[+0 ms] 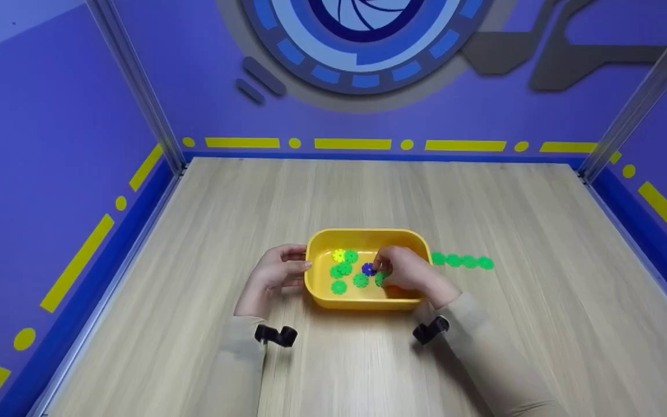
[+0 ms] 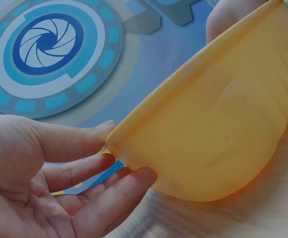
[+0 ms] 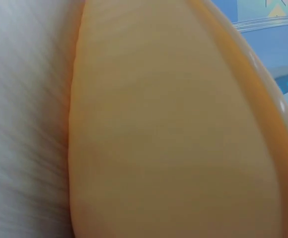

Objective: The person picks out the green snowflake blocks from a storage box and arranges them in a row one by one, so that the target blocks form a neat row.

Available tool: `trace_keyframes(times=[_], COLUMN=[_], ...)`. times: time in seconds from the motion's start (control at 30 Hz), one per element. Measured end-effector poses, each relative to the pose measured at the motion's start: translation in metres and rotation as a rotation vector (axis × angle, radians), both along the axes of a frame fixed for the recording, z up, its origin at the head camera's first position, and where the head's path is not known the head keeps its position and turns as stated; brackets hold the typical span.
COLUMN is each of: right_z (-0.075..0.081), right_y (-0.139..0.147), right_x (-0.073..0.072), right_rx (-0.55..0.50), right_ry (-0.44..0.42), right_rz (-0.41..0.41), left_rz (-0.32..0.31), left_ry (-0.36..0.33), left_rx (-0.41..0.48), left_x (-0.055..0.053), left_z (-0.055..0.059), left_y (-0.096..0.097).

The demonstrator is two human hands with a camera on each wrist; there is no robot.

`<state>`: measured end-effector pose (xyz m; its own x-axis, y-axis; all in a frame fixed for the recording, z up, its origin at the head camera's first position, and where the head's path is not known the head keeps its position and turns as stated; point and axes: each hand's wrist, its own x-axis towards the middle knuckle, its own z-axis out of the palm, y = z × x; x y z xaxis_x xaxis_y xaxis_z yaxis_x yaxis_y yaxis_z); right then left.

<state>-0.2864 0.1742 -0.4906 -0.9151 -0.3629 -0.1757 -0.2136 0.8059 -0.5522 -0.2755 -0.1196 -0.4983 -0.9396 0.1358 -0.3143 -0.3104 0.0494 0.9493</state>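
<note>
A yellow plastic bin (image 1: pixel 368 304) stands on the table with several notched green discs, a yellow disc (image 1: pixel 339 255) and a dark blue disc (image 1: pixel 367 269) on its floor. My left hand (image 1: pixel 278 269) holds the bin's left end, thumb at the rim and fingers against the outer wall, as the left wrist view shows. Inside the bin, my right hand (image 1: pixel 406 269) has its fingers curled down, pinching a partly hidden green disc (image 1: pixel 380 279) close to the blue one. In the right wrist view the bin's wall (image 3: pixel 174 124) fills the picture and hides the fingers.
A row of joined green discs (image 1: pixel 462 261) lies on the wooden table (image 1: pixel 241 202) just right of the bin. Blue panels (image 1: pixel 333 121) enclose the table at the back and sides, with metal posts (image 1: pixel 136 81) at the corners.
</note>
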Motion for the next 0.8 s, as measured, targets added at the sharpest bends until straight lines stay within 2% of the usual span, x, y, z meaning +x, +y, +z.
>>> trace_keyframes(times=[0.17,0.33,0.47,0.6,0.8], right_z=[0.003,0.005,0.01,0.017,0.024], right_y=[0.001,0.005,0.009,0.016,0.028], right_x=[0.001,0.002,0.003,0.005,0.01], right_rx=[0.021,0.003,-0.064,-0.143,-0.224], right_ry=[0.001,0.022,0.075,0.088,0.076], right_rz=[-0.013,0.016,0.067,0.097,0.083], left_rz=[0.004,0.003,-0.001,-0.006,0.001], left_ry=[0.005,0.002,0.002,0.002,-0.006], left_rx=[0.011,0.015,0.007,-0.013,-0.025], left_x=[0.0,0.0,0.0,0.0,0.0], left_z=[0.0,0.0,0.0,0.001,0.001], left_y=[0.0,0.0,0.0,0.0,-0.001])
